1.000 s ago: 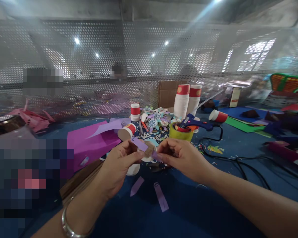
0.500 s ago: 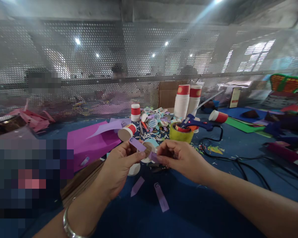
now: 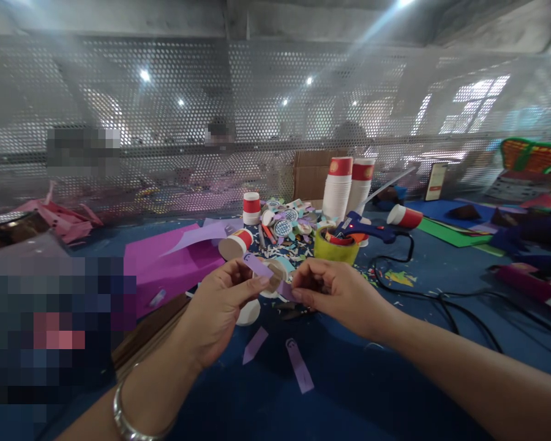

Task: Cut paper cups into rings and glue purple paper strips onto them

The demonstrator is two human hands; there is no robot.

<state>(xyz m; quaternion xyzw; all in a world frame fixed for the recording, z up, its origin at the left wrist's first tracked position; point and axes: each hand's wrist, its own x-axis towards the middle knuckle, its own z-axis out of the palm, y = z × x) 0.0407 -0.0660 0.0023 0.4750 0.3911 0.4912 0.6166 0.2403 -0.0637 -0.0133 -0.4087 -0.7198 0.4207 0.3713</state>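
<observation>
Both my hands meet above a blue table. My left hand pinches a small round cardboard piece with a light purple paper strip laid across it. My right hand pinches the strip's other end, fingers closed. Below them two more purple strips lie flat on the table beside a white disc.
A blue glue gun rests on a yellow tape roll, its black cord trailing right. Stacked red-and-white paper cups, loose cups, paper scraps and a purple sheet lie behind. A perforated screen backs the table.
The hands and the strip have barely shifted; my right hand's fingers slid slightly along the strip's end.
</observation>
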